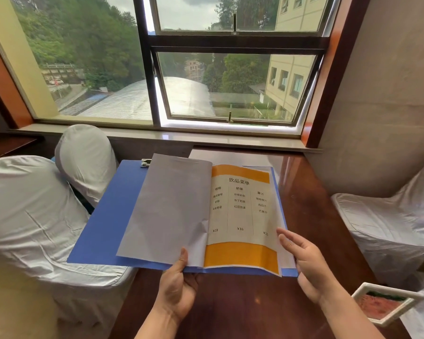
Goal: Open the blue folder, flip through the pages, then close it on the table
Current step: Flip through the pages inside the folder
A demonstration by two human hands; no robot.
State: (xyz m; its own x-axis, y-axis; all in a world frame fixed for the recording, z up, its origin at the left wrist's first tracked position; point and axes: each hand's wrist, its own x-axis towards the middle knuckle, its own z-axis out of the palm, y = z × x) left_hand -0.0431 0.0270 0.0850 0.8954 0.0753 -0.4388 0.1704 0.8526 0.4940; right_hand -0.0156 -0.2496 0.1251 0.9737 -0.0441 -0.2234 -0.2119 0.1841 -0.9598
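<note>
The blue folder point(108, 216) is open and held above the near part of the brown table point(311, 204). Its left cover juts out past the table's left edge. A blank white page point(171, 209) lies turned to the left. On the right, a menu page point(242, 216) with orange bands and black print faces up. My left hand point(179, 287) grips the folder's bottom edge near the spine, thumb on top of the white page. My right hand point(304, 263) is at the lower right corner of the menu page, fingers spread and touching the page edge.
White-covered chairs stand at the left point(34, 211) and right point(389, 221) of the table. A small white-framed card point(382, 304) sits at the table's right near corner. A metal clip point(145, 163) shows at the folder's top. The window sill point(206, 138) is just beyond the table.
</note>
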